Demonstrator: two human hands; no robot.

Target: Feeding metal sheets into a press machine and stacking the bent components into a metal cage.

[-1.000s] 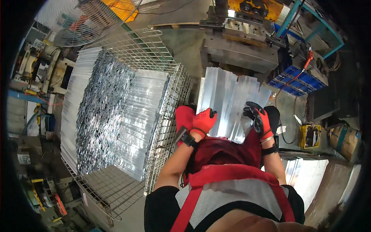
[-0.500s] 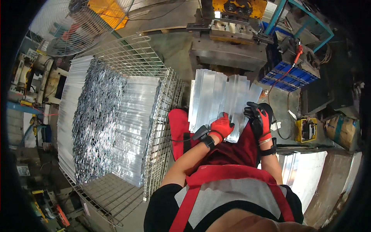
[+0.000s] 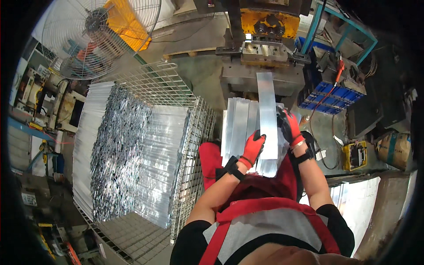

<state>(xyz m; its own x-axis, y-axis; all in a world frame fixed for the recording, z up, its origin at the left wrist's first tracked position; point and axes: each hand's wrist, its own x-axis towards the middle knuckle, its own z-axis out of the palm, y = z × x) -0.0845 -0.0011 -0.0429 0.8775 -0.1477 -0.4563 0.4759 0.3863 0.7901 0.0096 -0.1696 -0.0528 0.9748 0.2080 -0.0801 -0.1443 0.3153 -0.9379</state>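
Note:
A long, flat, shiny metal strip [image 3: 266,99] is held lengthwise over a pile of similar metal strips [image 3: 235,126], its far end reaching toward the machine. My left hand [image 3: 253,149], in a red and black glove, is closed on the strip's left edge near its lower part. My right hand [image 3: 289,126], gloved the same way, has its fingers closed at the right edge, a little farther up; some fingertips are hidden. The pile lies in front of me over my red-clad legs and partly shows under the held strip.
On the left stands a wire mesh cage [image 3: 194,154] packed with stacked metal strips [image 3: 161,159]. A large fan [image 3: 97,22] is behind it. Ahead is a press machine [image 3: 265,53]. A blue crate [image 3: 320,97] and a yellow container [image 3: 354,155] sit to the right.
One strip now stands out above the pile, between both hands. My left hand has closed on its left edge, and my right hand has moved in to its right edge. The view has shifted slightly.

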